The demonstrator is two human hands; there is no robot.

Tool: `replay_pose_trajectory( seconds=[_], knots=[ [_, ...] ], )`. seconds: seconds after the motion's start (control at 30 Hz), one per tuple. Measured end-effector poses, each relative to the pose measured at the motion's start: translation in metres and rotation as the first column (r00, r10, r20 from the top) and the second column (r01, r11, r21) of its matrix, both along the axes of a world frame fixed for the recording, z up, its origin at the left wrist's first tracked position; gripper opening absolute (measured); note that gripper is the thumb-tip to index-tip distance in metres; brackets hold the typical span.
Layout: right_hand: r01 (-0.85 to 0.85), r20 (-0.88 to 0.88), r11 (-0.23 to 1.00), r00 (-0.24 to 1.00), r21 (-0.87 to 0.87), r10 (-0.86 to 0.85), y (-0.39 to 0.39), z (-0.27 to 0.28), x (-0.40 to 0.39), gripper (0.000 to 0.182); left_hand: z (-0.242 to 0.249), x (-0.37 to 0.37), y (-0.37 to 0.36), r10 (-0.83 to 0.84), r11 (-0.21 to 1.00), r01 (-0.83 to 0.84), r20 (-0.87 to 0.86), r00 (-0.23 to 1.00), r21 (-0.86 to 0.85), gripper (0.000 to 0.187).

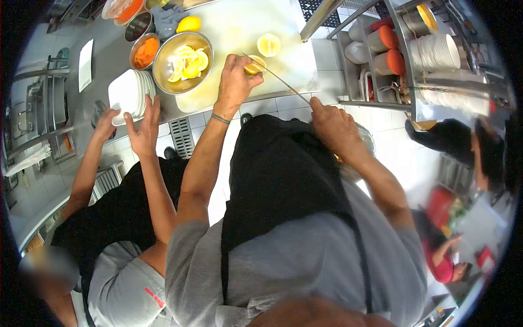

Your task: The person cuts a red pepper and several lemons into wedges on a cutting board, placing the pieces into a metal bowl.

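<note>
1. A pale cutting board (pixel 239 32) fills the counter at twelve o'clock, where a person in a grey shirt and black apron stands over it cutting lemons.
2. At eleven o'clock of the board sits a steel bowl (pixel 182 61) holding cut lemon wedges; a co-worker's two hands at nine o'clock close on a stack of white plates (pixel 126 94).
3. The left hand (pixel 235 82) presses down on a lemon half (pixel 254 64), fingers curled over it, the fruit showing at one o'clock of the knuckles, just past the fingertips.
4. The right hand (pixel 333 124) is closed around the handle of a knife (pixel 278 77), whose thin blade runs toward ten o'clock and meets the lemon beside the left fingers.
5. Another lemon half (pixel 268 44) lies cut side up at one o'clock of the held piece, a whole lemon (pixel 189 24) farther off at eleven.
6. Judged from this, a clean slice wants fingertips tucked back from the blade and the fruit pinned flat.
</note>
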State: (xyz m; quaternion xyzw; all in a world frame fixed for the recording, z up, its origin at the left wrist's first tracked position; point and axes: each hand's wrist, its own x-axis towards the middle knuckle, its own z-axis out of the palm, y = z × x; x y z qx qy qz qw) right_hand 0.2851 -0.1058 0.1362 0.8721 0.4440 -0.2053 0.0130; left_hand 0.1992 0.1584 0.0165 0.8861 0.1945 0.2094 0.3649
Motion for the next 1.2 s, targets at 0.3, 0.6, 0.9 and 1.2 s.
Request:
replay_pose_trajectory(
  seconds=[0.3, 0.6, 0.9, 1.2],
  knots=[
    [0.014, -0.079, 0.985, 0.997, 0.174, 0.0, 0.07, -0.084, 0.01, 0.011, -0.023, -0.007, -0.005, 0.063, 0.998, -0.058, 0.193, 0.979, -0.029, 0.039],
    [-0.052, -0.053, 0.996, 0.997, 0.077, 0.056, 0.03, 0.004, 0.021, 0.014, -0.025, 0.008, -0.009, 0.086, 0.994, -0.069, 0.221, 0.971, -0.082, 0.038],
    [-0.007, -0.059, 0.995, 0.998, 0.1, 0.013, 0.055, -0.054, 0.008, 0.016, -0.028, 0.004, -0.005, 0.077, 0.992, -0.056, 0.191, 0.978, -0.113, 0.043],
    [0.028, -0.075, 0.987, 0.997, 0.16, -0.016, 0.06, -0.039, 0.02, 0.016, -0.034, -0.012, -0.002, 0.079, 0.995, -0.092, 0.242, 0.967, 0.04, 0.043]
  ],
)
